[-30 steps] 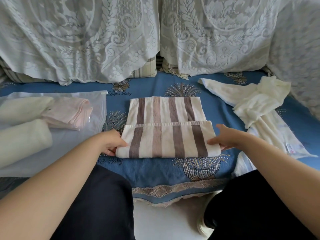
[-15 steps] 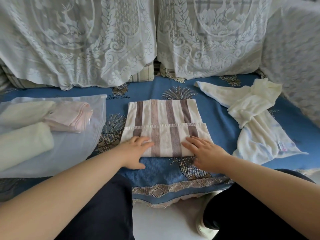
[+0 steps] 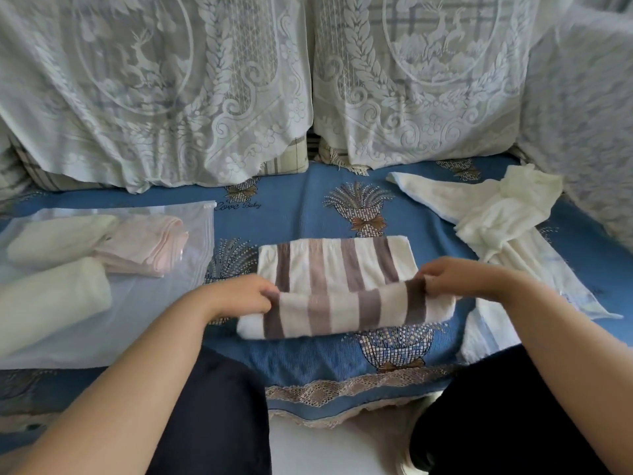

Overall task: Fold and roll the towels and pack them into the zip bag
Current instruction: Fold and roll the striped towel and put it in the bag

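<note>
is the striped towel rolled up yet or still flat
Partly rolled. The striped towel has its near edge curled into a roll, gripped at the ends by the left hand and right hand; its far part lies flat.

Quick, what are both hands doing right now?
Left hand: grips the left end of the striped towel, where it is rolled.
Right hand: pinches the right end of the same roll.
</note>
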{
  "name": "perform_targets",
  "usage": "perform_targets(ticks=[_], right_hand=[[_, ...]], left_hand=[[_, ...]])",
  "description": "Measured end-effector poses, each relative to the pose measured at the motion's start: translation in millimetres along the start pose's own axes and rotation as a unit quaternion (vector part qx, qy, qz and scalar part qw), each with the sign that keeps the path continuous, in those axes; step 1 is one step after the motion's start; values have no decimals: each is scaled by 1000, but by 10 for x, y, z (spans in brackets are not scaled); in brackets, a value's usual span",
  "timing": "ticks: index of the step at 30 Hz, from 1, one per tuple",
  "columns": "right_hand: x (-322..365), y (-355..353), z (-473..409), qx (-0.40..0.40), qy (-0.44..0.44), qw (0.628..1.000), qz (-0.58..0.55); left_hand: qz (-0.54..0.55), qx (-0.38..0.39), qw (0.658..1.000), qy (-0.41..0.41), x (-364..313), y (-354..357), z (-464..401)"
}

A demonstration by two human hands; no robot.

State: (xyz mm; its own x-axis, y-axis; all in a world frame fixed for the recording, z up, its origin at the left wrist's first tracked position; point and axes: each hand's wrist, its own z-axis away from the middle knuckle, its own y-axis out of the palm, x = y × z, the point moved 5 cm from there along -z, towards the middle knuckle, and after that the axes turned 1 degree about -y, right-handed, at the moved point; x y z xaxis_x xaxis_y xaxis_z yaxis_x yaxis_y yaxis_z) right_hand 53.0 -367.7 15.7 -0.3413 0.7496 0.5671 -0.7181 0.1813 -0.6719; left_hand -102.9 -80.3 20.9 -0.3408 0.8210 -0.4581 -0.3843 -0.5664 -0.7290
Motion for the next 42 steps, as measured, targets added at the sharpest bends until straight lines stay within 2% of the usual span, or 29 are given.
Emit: perform_targets(ticks=[2,4,6,8,11,14,17,20,21,23,25,26,28,31,32,34,36,38,40,42], right_hand=[[-123,-250,-98,-111,-8,985,-132],[-194,-421,-293,-206,-20,948,-243],[-186,-492,-488,-280,-13,925,-255],[-159,-483,-659,-332,4,919,-211],[-219,-398,-921,-343,43,921,-179],[-292,-334,-1095,-333,78,927,-155],[-297,-296,-1159,-330,117,930,-109],[-234,-268,-1121,-341,181,922,22],[-123,-262,-1097,-368,161,912,82],[267,-146,-1042,-399,30,904,150],[684,171,-1018,-332,-105,919,185],[849,375,-1015,-278,-139,930,198],[1054,751,-1028,-191,-162,942,224],[1130,1011,-1110,-134,-153,942,267],[1120,1026,-1140,-126,-141,942,278],[1111,1018,-1168,-125,-126,942,284],[1111,998,-1168,-114,-125,948,269],[1096,951,-1195,-104,-129,965,203],[1081,774,-1158,-143,-118,982,27],[1027,510,-1064,-201,-84,959,-183]], left_hand=[[127,-126,984,4,73,-241,-37],[237,-266,934,-14,232,-472,-166],[277,-330,902,-32,347,-575,-340],[307,-348,885,-48,433,-577,-531],[317,-355,877,-71,519,-502,-761],[224,-348,902,-121,609,-416,-944],[192,-350,906,-142,608,-373,-1030],[195,-329,903,-194,638,-337,-1058],[214,-311,902,-208,650,-309,-1047],[227,-271,908,-225,643,-252,-1000],[210,-239,920,-231,610,-208,-955],[196,-222,927,-230,558,-199,-921],[171,-195,939,-225,481,-182,-868],[179,-162,945,-222,435,-139,-802],[216,-149,939,-223,440,-121,-779],[357,-122,898,-225,454,-71,-731],[463,-101,856,-205,360,-50,-662],[507,-129,836,-167,245,-85,-664],[515,-202,824,-124,82,-164,-696],[470,-263,839,-82,-157,-214,-718]])
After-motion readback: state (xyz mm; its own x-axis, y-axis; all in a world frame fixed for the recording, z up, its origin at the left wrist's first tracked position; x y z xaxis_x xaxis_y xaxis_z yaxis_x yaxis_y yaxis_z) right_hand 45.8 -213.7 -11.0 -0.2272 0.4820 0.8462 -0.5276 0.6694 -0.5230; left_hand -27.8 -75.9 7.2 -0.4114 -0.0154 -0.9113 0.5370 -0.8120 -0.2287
